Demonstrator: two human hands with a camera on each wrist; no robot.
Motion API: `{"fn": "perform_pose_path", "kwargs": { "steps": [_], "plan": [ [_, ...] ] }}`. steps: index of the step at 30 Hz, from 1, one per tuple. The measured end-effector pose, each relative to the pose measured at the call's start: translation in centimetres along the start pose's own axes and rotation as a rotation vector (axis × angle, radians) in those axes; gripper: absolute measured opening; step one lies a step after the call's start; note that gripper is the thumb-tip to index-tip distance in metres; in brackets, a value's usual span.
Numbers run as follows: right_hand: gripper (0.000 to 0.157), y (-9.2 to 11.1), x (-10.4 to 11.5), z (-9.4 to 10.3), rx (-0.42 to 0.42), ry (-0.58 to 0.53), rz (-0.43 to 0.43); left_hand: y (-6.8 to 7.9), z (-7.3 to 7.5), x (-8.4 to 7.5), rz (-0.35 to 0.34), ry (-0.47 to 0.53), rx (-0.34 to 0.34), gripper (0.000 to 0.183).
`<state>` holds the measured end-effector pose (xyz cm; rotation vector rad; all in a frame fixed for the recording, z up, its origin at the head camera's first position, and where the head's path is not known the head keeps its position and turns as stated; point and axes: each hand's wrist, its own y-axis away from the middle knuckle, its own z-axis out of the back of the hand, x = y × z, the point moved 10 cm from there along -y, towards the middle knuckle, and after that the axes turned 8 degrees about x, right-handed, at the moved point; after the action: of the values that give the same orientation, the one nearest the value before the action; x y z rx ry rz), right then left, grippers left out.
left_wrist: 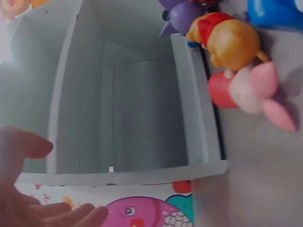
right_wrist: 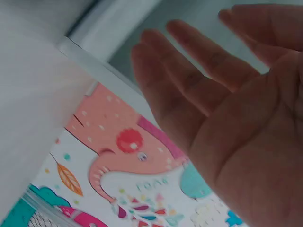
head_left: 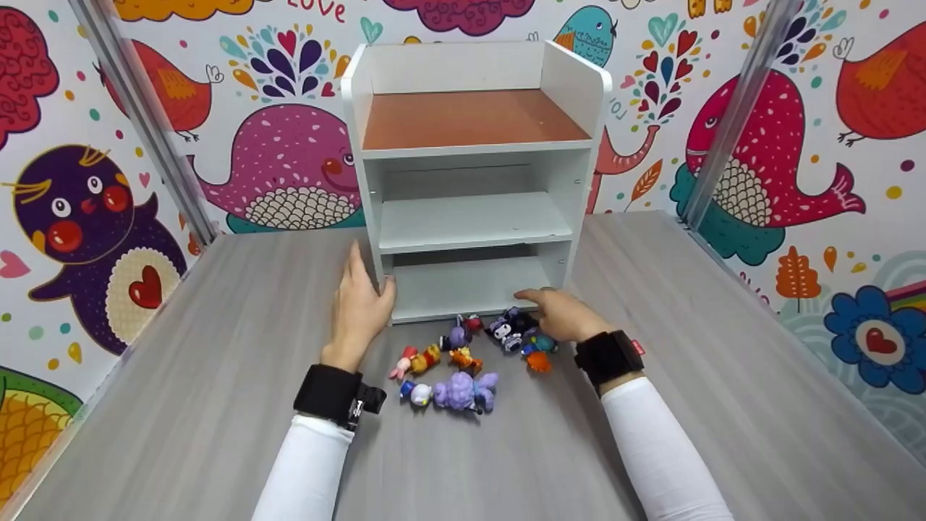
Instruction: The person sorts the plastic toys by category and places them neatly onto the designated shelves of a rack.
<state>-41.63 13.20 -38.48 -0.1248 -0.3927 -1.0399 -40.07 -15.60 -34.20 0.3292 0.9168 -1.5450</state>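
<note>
A small white shelf unit (head_left: 474, 221) with a brown top board stands in front of me. My left hand (head_left: 359, 307) is beside its left side panel, fingers extended and thumb apart, holding nothing. Near the right end of the bottom shelf is my right hand (head_left: 568, 315); its fingers look loosely extended in the right wrist view, around nothing. Several toy figures lie before the unit. They include a fluffy purple figure (head_left: 463, 392), a yellow bear in red (left_wrist: 232, 42), a pink big-eared figure (left_wrist: 251, 90) and a black-and-purple figure (head_left: 508, 331) close to my right hand.
The grey wood-grain table (head_left: 217, 405) stretches out around the unit. Cartoon-printed walls (head_left: 289, 166) enclose it at the back and sides, with metal posts (head_left: 145, 123) at the corners. An orange figure (head_left: 538, 361) lies below my right hand.
</note>
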Motion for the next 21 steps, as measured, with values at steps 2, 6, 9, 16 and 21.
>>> {"fn": "perform_pose_path", "kwargs": {
  "steps": [2, 6, 9, 16, 21],
  "plan": [
    [0.058, -0.3, 0.1, -0.6, 0.030, 0.023, 0.014, -0.4, -0.7, 0.4, 0.007, 0.019, 0.031, 0.083],
    [0.061, -0.6, 0.5, -1.4, 0.080, 0.055, 0.038, -1.0, -1.7, 0.8, -0.006, 0.033, 0.066, 0.079],
    [0.063, -0.8, 0.3, -2.1, 0.116, 0.047, 0.010, -1.3, -1.8, 0.7, -0.040, 0.025, 0.057, 0.074],
    [0.048, -1.1, 0.2, -2.9, 0.110, 0.044, -0.029, -1.8, -1.3, 0.1, -0.102, -0.021, 0.003, 0.063],
    [0.039, -1.2, 0.1, -2.5, 0.049, 0.075, -0.039, -2.1, -1.3, -0.2, -0.122, -0.029, -0.005, 0.061]
  ]
}}
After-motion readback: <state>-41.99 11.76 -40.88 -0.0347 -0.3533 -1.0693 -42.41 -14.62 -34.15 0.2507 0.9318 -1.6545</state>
